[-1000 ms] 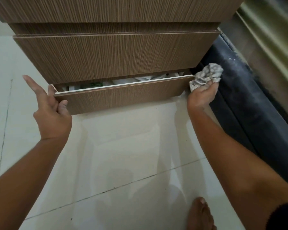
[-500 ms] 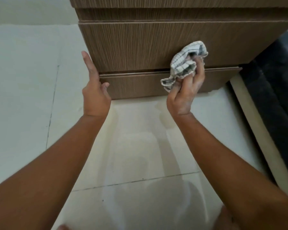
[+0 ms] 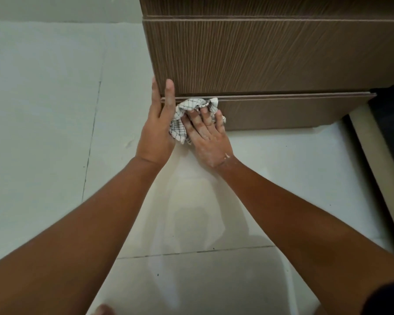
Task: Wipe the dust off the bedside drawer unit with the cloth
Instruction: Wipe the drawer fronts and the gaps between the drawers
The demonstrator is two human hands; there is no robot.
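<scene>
Head view: right hand (image 3: 210, 139) fingers (image 3: 197, 120) press bunched cloth (image 3: 180, 123) against bottom drawer (image 3: 282, 112); left hand (image 3: 157, 130) flat.

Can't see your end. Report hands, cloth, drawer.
Right hand presses cloth on bottom drawer front, left end. Left hand open, flat at that corner. Nothing in the way.

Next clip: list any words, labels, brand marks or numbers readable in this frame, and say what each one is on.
None. No readable text appears anywhere in the frame.
The drawer unit shows only wood grain, with no label or brand mark.
The cloth under the right hand carries a plain check pattern, no print.
The left hand and the tiled floor bear no writing.
</scene>
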